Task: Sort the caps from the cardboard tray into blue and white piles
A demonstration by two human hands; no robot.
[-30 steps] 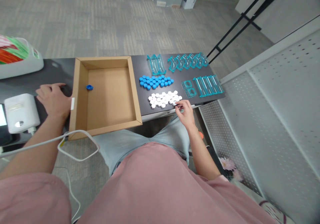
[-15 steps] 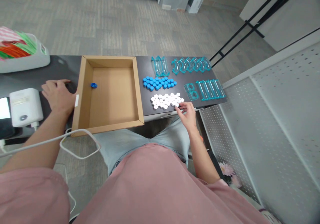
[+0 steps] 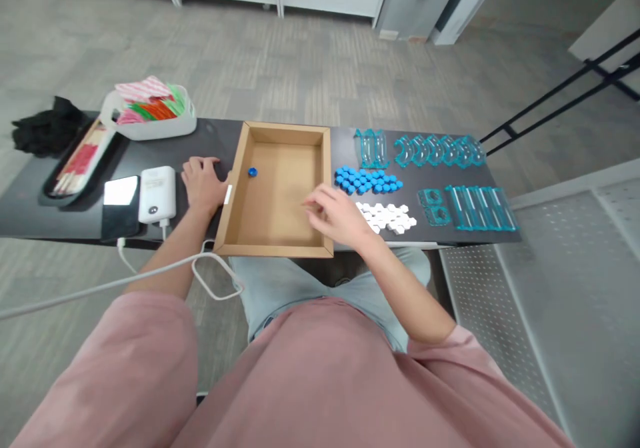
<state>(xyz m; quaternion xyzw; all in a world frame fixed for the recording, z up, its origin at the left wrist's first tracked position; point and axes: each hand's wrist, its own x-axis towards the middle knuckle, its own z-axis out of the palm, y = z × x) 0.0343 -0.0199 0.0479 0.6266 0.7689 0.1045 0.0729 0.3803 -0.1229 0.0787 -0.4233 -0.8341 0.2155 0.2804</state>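
Over the right side of the shallow cardboard box (image 3: 227, 225) is my right hand (image 3: 336, 216), its fingers drawn together in a pinch. Whatever lies between the fingertips is hidden. My left hand (image 3: 203, 185) rests on the table against the box's left wall, fingers spread. Inside the box, near that wall, lies a small blue piece (image 3: 253, 172). Just right of the box are a cluster of blue hexagonal pieces (image 3: 367, 181) and a cluster of white hexagonal pieces (image 3: 387, 217); my right wrist is close to the white ones.
Teal-edged clear plastic parts sit at the right: straight tubes (image 3: 481, 208), curved sections (image 3: 440, 150), flat plates (image 3: 434, 207). Left stand a white power bank (image 3: 157, 195), a phone (image 3: 121, 201) and a white basket (image 3: 165, 128). A white cable (image 3: 150, 271) crosses my left forearm.
My right hand has moved left from the edge of the white pieces to above the box. My left hand stays by the box wall. The camera view has swung to the left.
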